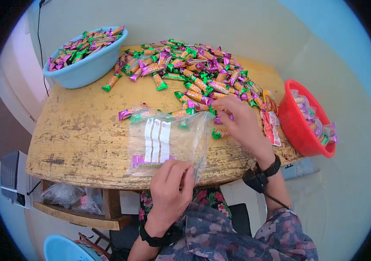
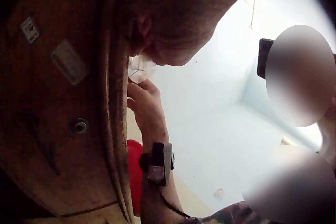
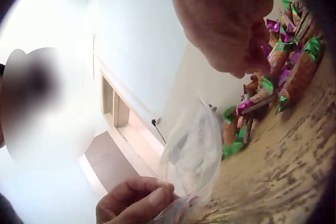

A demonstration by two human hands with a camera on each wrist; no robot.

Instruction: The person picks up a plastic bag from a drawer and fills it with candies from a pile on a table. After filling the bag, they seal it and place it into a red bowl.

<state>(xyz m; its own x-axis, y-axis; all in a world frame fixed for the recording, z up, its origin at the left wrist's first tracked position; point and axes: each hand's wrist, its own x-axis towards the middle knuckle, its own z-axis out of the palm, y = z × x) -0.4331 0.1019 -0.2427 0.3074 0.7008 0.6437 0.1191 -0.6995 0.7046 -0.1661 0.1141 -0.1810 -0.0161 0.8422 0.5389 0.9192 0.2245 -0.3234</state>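
A clear plastic bag (image 1: 181, 139) with a white printed label (image 1: 157, 139) lies at the table's front, its mouth to the right. A few purple-and-green wrapped snack sticks (image 1: 139, 161) show through its lower left. My left hand (image 1: 171, 187) pinches the near edge of the bag's mouth between thumb and fingers. My right hand (image 1: 240, 122) reaches past the far side of the mouth, its fingers bent down among wrapped snack sticks (image 1: 198, 96) at the near edge of the pile. Whether it grips one I cannot tell.
A big pile of wrapped snack sticks (image 1: 194, 61) covers the back of the wooden table (image 1: 76, 130). At the back left stands a blue basin (image 1: 81, 76) heaped with them. A red basin (image 1: 298, 126) with filled bags stands at the right edge, beside empty wrappers (image 1: 271, 126).
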